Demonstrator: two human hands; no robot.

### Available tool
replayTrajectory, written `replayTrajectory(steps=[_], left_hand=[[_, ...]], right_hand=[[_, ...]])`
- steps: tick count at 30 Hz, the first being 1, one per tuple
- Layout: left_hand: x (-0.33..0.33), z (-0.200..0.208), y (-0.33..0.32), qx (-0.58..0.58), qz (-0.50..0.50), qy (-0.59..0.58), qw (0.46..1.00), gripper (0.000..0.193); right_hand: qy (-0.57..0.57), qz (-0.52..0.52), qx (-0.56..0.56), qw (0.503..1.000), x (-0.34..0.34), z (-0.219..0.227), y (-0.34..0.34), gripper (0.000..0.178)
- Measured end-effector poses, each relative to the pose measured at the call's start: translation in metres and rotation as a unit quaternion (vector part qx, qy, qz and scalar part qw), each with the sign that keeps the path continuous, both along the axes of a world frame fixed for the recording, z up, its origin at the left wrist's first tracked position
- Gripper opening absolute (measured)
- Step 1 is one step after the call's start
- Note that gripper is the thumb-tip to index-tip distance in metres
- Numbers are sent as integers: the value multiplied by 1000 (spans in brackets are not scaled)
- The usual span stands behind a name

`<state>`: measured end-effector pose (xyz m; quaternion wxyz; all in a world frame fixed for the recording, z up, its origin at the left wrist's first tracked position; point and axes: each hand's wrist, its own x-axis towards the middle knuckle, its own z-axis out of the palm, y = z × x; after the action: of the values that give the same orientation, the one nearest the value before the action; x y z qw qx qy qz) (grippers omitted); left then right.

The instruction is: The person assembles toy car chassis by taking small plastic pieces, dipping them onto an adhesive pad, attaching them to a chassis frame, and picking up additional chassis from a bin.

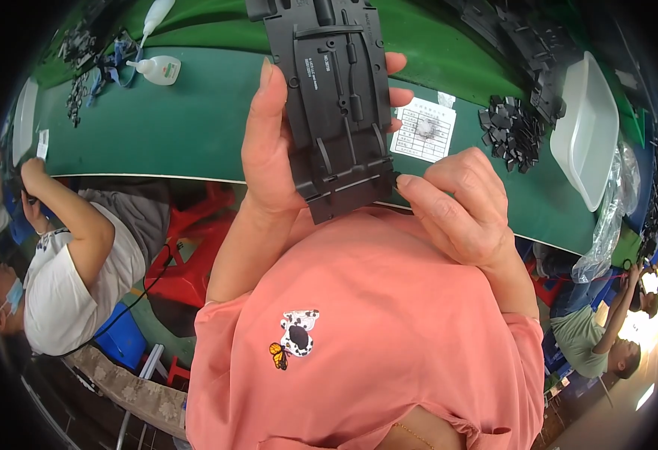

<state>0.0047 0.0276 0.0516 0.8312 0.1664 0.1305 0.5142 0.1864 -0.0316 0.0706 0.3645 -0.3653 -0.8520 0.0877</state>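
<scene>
The left hand (273, 169) clasps the black plastic part (340, 101) by its sides above the desk (194, 112) edge, apparently steadying its corner for the curled right hand (460, 206), whose grip I cannot tell.

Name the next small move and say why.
Probably ease the right hand in against the black plastic part at its lower right corner: the fingertips are beside that corner, perhaps touching, and the left hand holds the part.

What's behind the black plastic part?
The left hand wraps behind the black part, its fingertips showing past the right edge; the green table lies beyond. The part's back face is hidden.
</scene>
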Motion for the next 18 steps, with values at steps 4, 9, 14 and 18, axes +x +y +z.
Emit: replayTrajectory(steps=[4, 9, 14, 18], left_hand=[[1, 0, -1, 5, -4, -1, 1000, 73], [1, 0, 0, 15, -12, 0, 1000, 73], [1, -1, 1, 23, -14, 1, 1000, 72], [2, 0, 0, 31, -17, 6, 999, 71]], right_hand=[[-2, 4, 3, 1000, 0, -1, 0, 33], [-15, 7, 1, 1000, 0, 2, 1, 32], [-20, 13, 6, 1000, 1, 1, 1, 32], [-26, 13, 8, 1000, 1, 1, 1, 33]])
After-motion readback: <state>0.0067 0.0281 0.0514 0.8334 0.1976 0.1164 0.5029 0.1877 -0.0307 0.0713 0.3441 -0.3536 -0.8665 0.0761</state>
